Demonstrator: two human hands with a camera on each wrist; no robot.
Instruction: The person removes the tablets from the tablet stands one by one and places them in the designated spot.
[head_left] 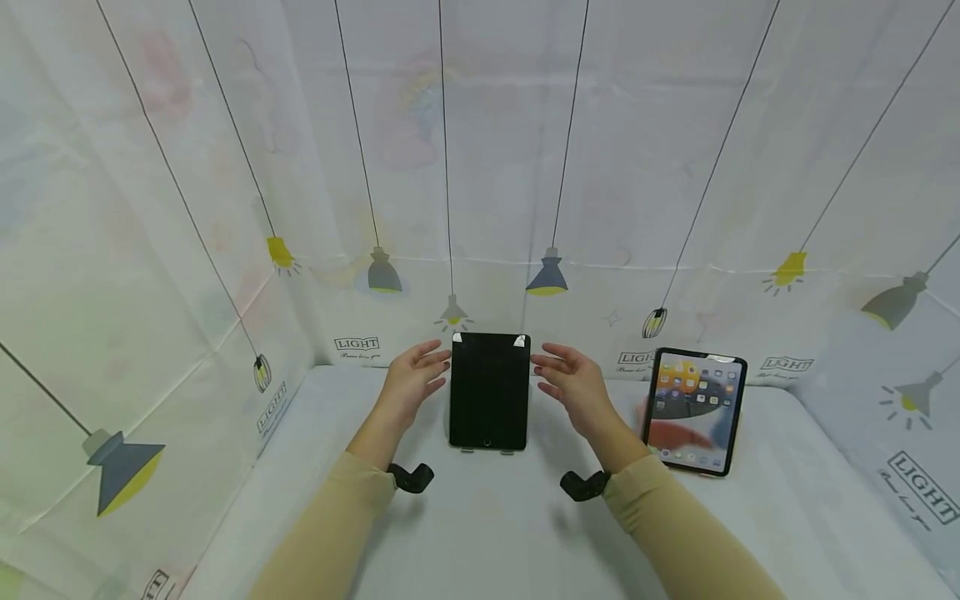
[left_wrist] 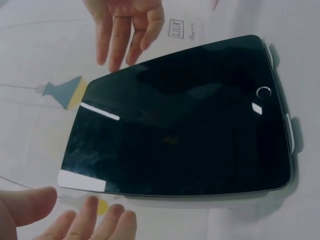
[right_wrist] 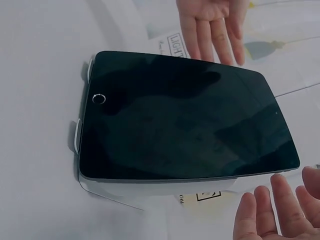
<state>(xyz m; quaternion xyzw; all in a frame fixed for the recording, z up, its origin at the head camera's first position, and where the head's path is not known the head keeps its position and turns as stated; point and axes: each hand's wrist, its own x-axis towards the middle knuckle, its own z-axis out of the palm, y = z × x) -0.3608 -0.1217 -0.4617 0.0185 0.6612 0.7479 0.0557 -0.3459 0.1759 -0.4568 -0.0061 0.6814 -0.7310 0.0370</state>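
A tablet (head_left: 489,392) with a dark screen and a round home button leans upright on a white stand (left_wrist: 200,202), whose front lips (right_wrist: 77,136) show below its lower edge. To its left is my left hand (head_left: 411,379), fingers spread and loosely bent, close to the upper side edge. My right hand (head_left: 576,385) mirrors it at the right side, also with loose fingers. Neither hand grips anything. In the left wrist view, my left fingertips (left_wrist: 90,204) lie just off the tablet's edge. Whether the right fingertips touch the tablet I cannot tell.
Farther right, behind my right forearm, a second tablet (head_left: 693,412) stands tilted with its screen lit and app icons showing. A white cloth covers the table (head_left: 495,533). Printed curtains (head_left: 495,167) with lamp drawings rise behind and at both sides.
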